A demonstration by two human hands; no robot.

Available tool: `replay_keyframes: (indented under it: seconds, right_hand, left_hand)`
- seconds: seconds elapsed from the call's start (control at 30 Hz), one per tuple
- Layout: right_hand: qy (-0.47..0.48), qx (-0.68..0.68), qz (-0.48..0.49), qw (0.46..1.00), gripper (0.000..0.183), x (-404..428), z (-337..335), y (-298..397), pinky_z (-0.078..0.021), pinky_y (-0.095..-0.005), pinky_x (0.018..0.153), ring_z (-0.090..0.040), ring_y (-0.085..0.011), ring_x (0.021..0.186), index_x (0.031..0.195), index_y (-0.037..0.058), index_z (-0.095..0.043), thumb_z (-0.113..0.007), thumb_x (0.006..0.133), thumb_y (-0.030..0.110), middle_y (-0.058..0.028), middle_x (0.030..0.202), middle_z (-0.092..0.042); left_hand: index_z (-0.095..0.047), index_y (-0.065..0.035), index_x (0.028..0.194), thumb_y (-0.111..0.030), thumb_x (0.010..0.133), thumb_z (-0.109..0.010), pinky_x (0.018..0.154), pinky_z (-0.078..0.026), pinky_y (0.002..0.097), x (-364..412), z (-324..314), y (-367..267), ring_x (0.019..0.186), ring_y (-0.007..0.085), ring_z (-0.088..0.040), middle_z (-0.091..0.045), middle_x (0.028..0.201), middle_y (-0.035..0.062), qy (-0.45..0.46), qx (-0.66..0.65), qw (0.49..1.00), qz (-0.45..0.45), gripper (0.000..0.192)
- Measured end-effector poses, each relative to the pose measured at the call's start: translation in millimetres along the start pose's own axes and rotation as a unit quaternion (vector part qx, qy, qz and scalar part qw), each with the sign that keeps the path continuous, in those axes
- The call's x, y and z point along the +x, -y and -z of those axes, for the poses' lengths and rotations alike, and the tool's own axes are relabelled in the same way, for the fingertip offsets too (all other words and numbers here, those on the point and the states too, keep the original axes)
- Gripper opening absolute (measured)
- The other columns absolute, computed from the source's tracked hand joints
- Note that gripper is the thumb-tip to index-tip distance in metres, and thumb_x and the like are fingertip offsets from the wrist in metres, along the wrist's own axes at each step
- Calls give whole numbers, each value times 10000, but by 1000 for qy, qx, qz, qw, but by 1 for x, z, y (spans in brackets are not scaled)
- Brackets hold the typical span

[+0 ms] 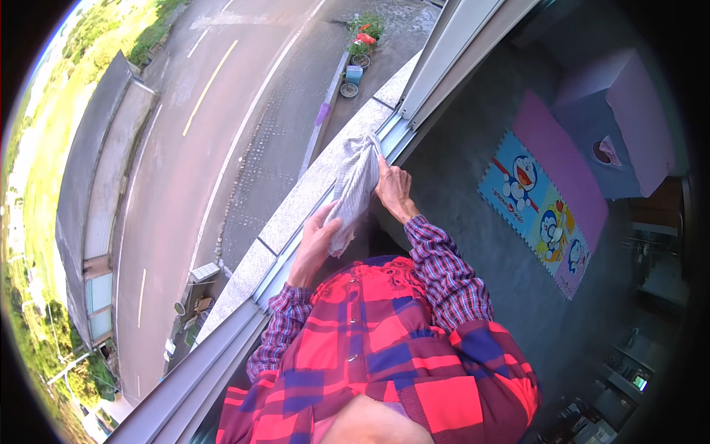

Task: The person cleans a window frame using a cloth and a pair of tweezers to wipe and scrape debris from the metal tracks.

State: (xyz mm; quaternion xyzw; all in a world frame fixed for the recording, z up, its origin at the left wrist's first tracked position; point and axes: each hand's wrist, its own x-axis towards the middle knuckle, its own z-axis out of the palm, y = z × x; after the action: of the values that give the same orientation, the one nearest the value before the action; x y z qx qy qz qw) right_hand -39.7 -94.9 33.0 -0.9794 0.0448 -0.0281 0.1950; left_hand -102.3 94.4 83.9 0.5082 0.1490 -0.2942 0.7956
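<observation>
A greyish-white ribbed cloth (pixel 355 183) is bunched lengthwise over the metal track of an open sliding window (pixel 283 266). My left hand (pixel 314 238) grips its lower end, the thumb lying across the fabric. At the cloth's upper right edge, my right hand (pixel 395 187) pinches it with the index finger stretched along the fold. The cloth's far end rests at the speckled stone sill (pixel 321 186) outside the track. Part of the track under the cloth is hidden.
Sliding window frames stand at the upper right (pixel 444 61) and lower left (pixel 205 366). Beyond the sill is a drop to a road (pixel 183 155) with potted plants (pixel 361 44). Indoors, printed foam mats (pixel 532 200) lie on the dark floor by a covered box-like piece (pixel 604 127).
</observation>
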Motion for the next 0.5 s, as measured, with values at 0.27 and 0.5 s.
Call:
replay_keyframes:
  seconds: [0.27, 0.5]
  right_hand:
    - [-27, -92, -33, 995, 331, 74, -10, -30, -493, -412, 587, -623, -321, 685, 1001, -113, -473, -538, 721, 52, -195, 725, -616]
    - [-35, 5, -25, 999, 233, 48, -22, -15, -486, -435, 596, -602, -366, 688, 965, -79, -460, -381, 814, 81, -227, 731, -598]
  left_hand:
    - [-434, 41, 1186, -10, 773, -488, 601, -440, 193, 87, -36, -19, 679, 87, -547, -586, 873, 75, 28, 57, 997, -54, 420]
    - [-435, 59, 1173, -28, 759, -485, 614, -452, 226, 58, -29, -19, 681, 103, -552, -581, 865, 85, 58, 98, 993, -29, 426]
